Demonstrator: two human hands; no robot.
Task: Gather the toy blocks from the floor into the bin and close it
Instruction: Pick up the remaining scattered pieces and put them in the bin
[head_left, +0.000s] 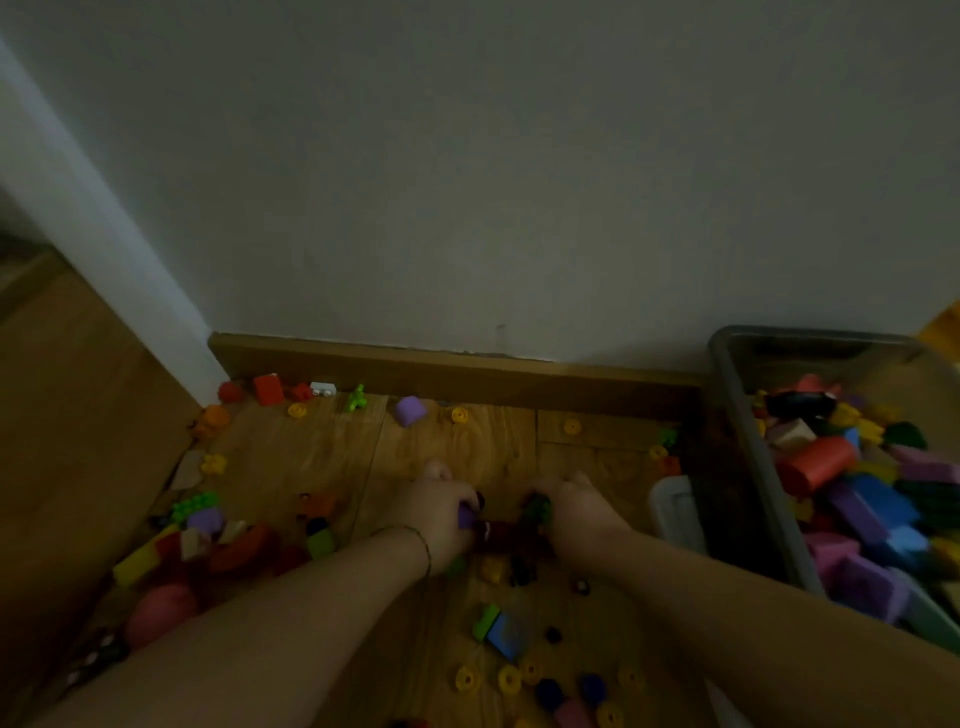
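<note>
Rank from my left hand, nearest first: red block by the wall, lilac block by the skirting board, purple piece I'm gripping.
1. Purple piece, in the left hand.
2. Lilac block, ahead at the skirting board.
3. Red block, far left corner.

A grey wall (519, 182) is rising above the wooden skirting board (441, 371) — white corner trim (104, 234) is slanting down to the board's left end, a brown panel (62, 415) standing further left.
</note>
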